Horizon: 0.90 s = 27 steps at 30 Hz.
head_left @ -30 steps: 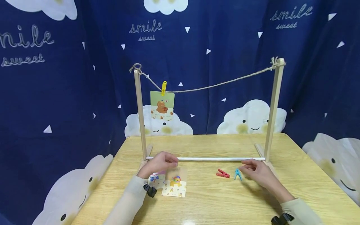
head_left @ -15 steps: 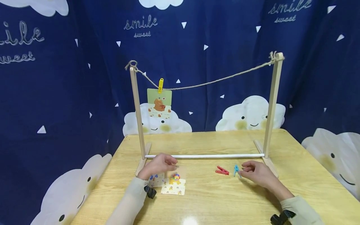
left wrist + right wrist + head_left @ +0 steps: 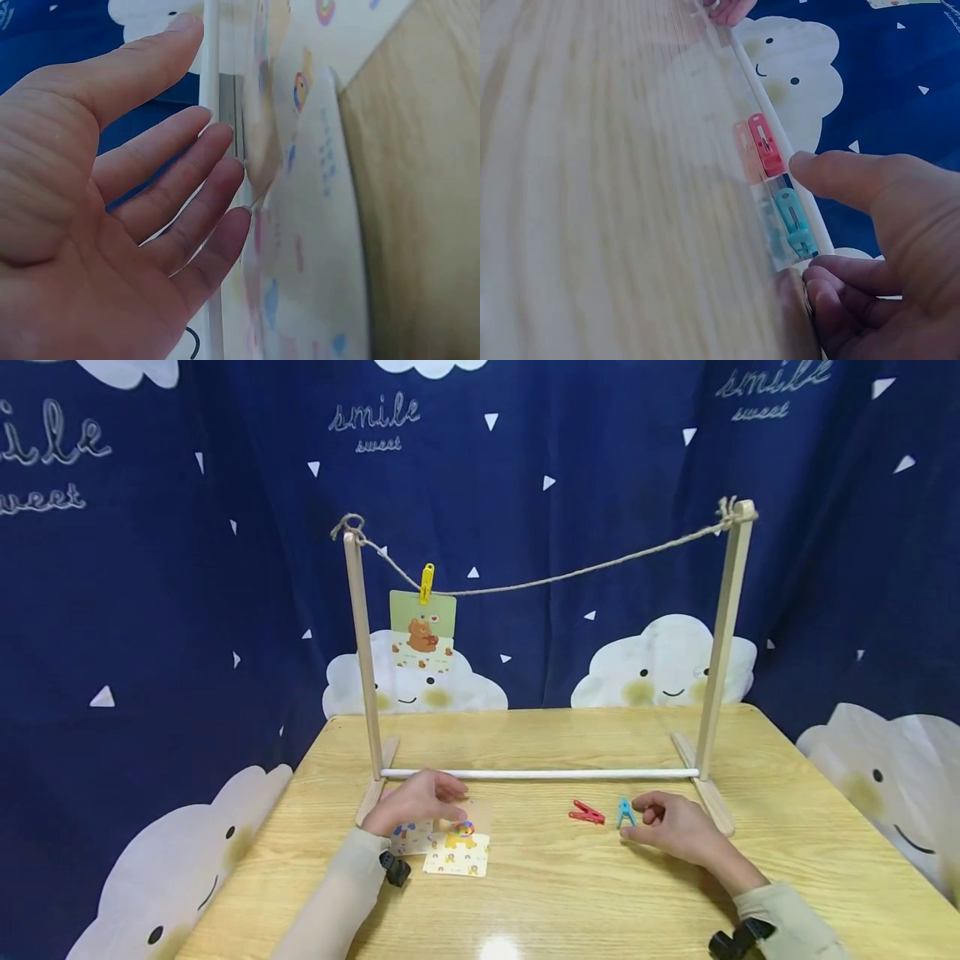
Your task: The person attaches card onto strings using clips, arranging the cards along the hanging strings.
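My right hand [image 3: 677, 829] is by the blue clothespin [image 3: 626, 812], thumb and forefinger spread apart. In the right wrist view the blue clothespin [image 3: 793, 221] lies beyond the gap between them, and no pinch shows. To its left rests a red clothespin [image 3: 587, 812]. My left hand [image 3: 422, 800] hovers over two cards, its fingers loosely bent and holding nothing. One is a lion card [image 3: 456, 856]; the other card [image 3: 411, 837] is partly hidden by that hand. In the left wrist view the fingertips [image 3: 238, 214] come close to the cards; contact is unclear.
A wooden frame [image 3: 722, 652] with a white crossbar [image 3: 540, 774] stands behind the hands. Twine [image 3: 570, 575] sags between its posts. A yellow clothespin [image 3: 427, 583] holds a bear card [image 3: 422, 633] on it. Wooden tabletop [image 3: 570, 893] lies in front.
My right hand has moved slightly left, closer to the blue clothespin, its thumb and forefinger wider apart. The left hand stays over the cards with its thumb lower. The head view has shifted slightly.
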### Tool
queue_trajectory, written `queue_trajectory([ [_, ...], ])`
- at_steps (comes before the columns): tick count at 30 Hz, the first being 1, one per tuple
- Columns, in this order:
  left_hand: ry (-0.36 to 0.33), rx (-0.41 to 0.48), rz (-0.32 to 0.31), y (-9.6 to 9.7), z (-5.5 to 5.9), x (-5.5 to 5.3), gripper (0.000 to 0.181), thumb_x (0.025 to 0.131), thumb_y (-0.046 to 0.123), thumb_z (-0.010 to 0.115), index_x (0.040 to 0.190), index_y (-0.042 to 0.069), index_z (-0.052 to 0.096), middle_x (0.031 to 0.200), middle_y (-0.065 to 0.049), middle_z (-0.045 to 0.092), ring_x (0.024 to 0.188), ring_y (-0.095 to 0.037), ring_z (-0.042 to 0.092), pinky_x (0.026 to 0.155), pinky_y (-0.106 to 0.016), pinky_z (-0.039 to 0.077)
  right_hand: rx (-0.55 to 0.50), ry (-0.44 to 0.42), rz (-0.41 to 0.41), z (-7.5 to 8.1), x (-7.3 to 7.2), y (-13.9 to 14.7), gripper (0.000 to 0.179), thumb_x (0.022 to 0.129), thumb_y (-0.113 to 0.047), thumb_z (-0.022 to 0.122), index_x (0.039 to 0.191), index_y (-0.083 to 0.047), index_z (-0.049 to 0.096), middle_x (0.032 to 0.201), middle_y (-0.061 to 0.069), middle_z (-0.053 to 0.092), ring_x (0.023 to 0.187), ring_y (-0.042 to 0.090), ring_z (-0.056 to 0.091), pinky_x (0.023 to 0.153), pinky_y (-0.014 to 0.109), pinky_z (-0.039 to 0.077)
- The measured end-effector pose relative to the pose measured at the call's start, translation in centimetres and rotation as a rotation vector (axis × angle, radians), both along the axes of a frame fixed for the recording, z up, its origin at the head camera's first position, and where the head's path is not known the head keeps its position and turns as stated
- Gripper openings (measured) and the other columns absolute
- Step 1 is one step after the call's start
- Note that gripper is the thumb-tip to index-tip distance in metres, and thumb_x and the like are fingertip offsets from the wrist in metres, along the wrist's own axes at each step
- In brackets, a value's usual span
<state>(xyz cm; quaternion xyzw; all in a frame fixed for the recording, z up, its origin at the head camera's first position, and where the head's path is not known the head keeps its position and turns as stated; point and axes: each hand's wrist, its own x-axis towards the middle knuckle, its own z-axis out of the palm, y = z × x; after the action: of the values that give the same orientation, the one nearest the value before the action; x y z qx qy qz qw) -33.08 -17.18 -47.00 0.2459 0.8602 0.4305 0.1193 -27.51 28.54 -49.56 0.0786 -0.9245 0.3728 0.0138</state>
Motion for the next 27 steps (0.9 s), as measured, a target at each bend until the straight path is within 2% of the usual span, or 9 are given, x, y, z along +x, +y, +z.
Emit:
queue_trajectory([
  [8, 0.018, -0.044, -0.026, 0.2, -0.7, -0.6, 0.052, 0.084, 0.018, 0.088, 0.129, 0.001, 0.069, 0.127, -0.012, 0.071, 0.118, -0.031, 0.064, 0.104, -0.051, 0.049, 0.059, 0.019, -0.029, 0.0, 0.2, 0.0, 0.063, 0.076, -0.049, 0.090, 0.116, -0.005, 0.071, 0.087, -0.001, 0.060, 0.076, 0.013, 0.051, 0.064, 0.025, 0.041],
  [15, 0.035, -0.066, -0.025, 0.4, -0.4, -0.7, 0.055, 0.079, 0.012, 0.091, 0.128, 0.001, 0.069, 0.128, -0.012, 0.067, 0.121, -0.031, 0.059, 0.106, -0.052, 0.046, 0.094, 0.038, -0.042, 0.6, 0.0, -0.3, 0.064, 0.074, -0.050, 0.091, 0.115, -0.006, 0.070, 0.085, 0.000, 0.058, 0.075, 0.016, 0.050, 0.063, 0.027, 0.040],
  [27, 0.021, -0.085, -0.038, 0.3, -0.8, -0.6, 0.047, 0.076, 0.007, 0.092, 0.117, 0.002, 0.070, 0.109, -0.008, 0.067, 0.098, -0.023, 0.057, 0.089, -0.037, 0.048, 0.124, 0.053, -0.068, 0.0, -0.3, -1.3, 0.061, 0.070, -0.051, 0.092, 0.106, -0.008, 0.067, 0.081, 0.000, 0.056, 0.070, 0.015, 0.049, 0.063, 0.029, 0.039],
])
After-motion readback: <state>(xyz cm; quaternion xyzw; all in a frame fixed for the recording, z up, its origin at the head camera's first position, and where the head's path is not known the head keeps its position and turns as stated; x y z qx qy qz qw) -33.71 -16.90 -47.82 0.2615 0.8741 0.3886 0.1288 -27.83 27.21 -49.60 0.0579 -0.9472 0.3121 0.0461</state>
